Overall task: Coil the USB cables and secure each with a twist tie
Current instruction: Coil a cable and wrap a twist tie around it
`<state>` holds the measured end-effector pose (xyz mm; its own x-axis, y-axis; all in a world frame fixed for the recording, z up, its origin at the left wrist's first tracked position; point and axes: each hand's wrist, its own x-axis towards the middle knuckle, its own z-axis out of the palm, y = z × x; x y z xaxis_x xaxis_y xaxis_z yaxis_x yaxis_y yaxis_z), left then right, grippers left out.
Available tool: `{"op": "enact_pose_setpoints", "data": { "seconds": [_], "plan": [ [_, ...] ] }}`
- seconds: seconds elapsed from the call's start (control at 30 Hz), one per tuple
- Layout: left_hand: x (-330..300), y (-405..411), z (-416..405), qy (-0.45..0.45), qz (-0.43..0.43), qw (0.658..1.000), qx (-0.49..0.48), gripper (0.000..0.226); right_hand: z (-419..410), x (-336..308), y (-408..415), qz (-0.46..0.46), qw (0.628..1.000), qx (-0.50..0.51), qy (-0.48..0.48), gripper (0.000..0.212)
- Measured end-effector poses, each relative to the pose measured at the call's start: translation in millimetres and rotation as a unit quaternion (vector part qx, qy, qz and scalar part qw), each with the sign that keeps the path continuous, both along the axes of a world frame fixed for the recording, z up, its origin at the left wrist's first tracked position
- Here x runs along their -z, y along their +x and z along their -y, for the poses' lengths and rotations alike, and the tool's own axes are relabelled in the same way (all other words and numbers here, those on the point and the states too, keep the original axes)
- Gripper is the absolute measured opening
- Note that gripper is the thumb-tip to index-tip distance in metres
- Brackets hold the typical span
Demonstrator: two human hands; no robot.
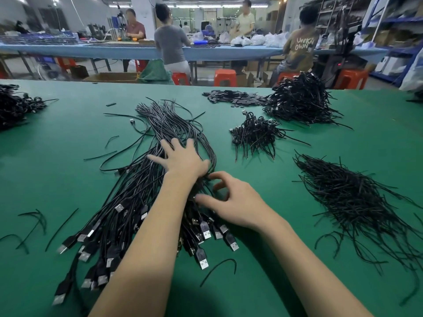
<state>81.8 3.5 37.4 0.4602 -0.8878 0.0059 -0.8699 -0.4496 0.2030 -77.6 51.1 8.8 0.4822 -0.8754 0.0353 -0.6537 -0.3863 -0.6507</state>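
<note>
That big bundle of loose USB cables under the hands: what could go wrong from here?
1. The uncoiled USB cables cross and overlap, so pulling one out with the right hand may drag its neighbours along, even with the left hand lying flat on them.
2. Stray twist ties lie among the plugs and could get caught in a coil.

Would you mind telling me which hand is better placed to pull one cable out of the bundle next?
Right. The right hand sits at the bundle edge, fingers curled among cables near the plugs. The left hand lies flat on the bundle, pressing it down.
</note>
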Motion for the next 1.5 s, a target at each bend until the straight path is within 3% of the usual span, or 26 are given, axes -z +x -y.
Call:
{"op": "enact_pose_setpoints", "data": {
  "seconds": [0.1, 0.2, 0.33, 0.5, 0.73, 0.87, 0.97, 1.1, 1.2, 1.3, 1.33, 1.43, 1.47, 1.5],
  "plan": [
    [2.2, 5.3, -2.6, 0.061, -0.028, 0.997, -0.034, 0.091, -9.3, -0.2, 8.5, -0.053, 0.998, -0.019, -0.032, 0.083],
    [3.5, 3.9, -3.7, 0.096, 0.017, 0.995, -0.029, 0.093, -15.1, -2.2, 15.2, -0.055, 0.998, -0.009, -0.022, 0.077],
    [5.5, -0.4, -3.4, 0.076, 0.021, 0.997, -0.024, 0.092, -16.0, -7.6, 23.1, -0.073, 0.997, 0.004, 0.017, 0.066],
    [6.9, -18.8, 0.7, 0.021, -0.023, 0.999, -0.025, 0.074, -7.9, -15.1, 8.4, -0.102, 0.994, 0.042, 0.011, 0.062],
    [7.6, -46.6, 3.2, -0.013, -0.079, 0.996, 0.037, 0.062, 14.2, -25.3, -28.5, -0.061, 0.993, 0.041, 0.09, 0.051],
    [6.0, -47.3, 0.3, 0.034, -0.033, 0.997, 0.056, 0.062, 18.1, -29.1, -41.7, 0.036, 0.988, 0.047, 0.14, 0.02],
    [6.5, -56.4, -0.6, 0.055, 0.056, 0.993, 0.09, 0.061, 18.8, -31.2, -51.7, 0.034, 0.985, 0.048, 0.159, 0.007],
    [8.9, -64.1, 2.0, -0.069, 0.082, 0.981, 0.161, 0.052, 18.9, -39.9, -58.8, 0.137, 0.959, 0.062, 0.239, 0.006],
    [11.3, -64.5, 4.2, -0.174, 0.007, 0.955, 0.24, 0.03, 22.3, -50.1, -76.7, 0.213, 0.937, 0.063, 0.268, 0.021],
    [11.5, -66.1, 2.9, -0.149, -0.227, 0.911, 0.31, 0.046, 26.4, -58.9, -104.0, 0.344, 0.886, 0.042, 0.31, 0.031],
    [10.7, -69.7, 1.6, -0.127, -0.296, 0.89, 0.323, 0.055, 27.4, -60.6, -113.1, 0.423, 0.844, 0.026, 0.328, 0.038],
    [7.1, -84.7, -1.0, -0.047, -0.414, 0.843, 0.341, 0.068, 27.3, -60.5, -131.7, 0.653, 0.664, -0.054, 0.36, 0.052],
    [6.0, -89.2, -1.9, -0.02, -0.441, 0.828, 0.346, 0.066, 27.0, -59.2, -134.2, 0.693, 0.625, -0.079, 0.351, 0.055],
    [4.9, -92.4, -2.8, 0.009, -0.473, 0.808, 0.351, 0.062, 27.1, -58.0, -134.1, 0.711, 0.61, -0.093, 0.337, 0.057]
  ]
}}
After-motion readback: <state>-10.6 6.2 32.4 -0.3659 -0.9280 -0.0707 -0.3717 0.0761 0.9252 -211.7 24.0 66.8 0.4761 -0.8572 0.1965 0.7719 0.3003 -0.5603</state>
